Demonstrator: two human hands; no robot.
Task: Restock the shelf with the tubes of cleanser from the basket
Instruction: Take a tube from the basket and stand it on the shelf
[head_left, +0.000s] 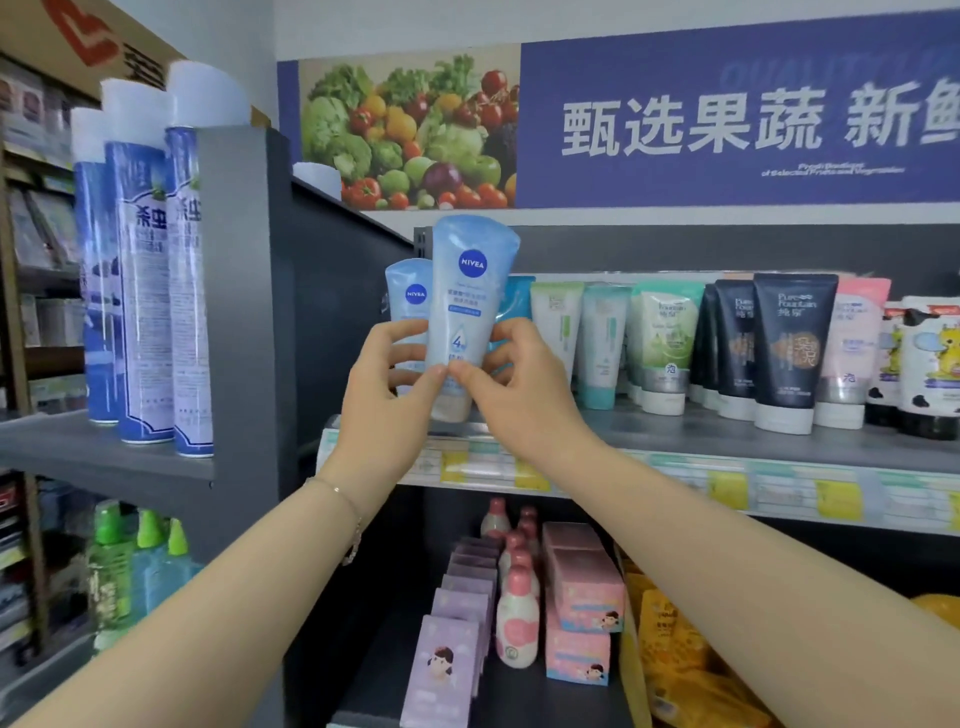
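"Where is the cleanser?"

"You hold the blue tube upright, cap down, over the left end of the shelf."

"And my hands?"

"Your left hand and right hand both pinch its lower part. Your thumbs meet in front."

"What is near it?"

"A second blue tube is just behind, to the left. The other tubes stand on the right."

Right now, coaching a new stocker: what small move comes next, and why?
Probably lower the Nivea tube onto the shelf, in front of the matching tube standing there: left hand and right hand pinch it upright at the shelf's front edge.
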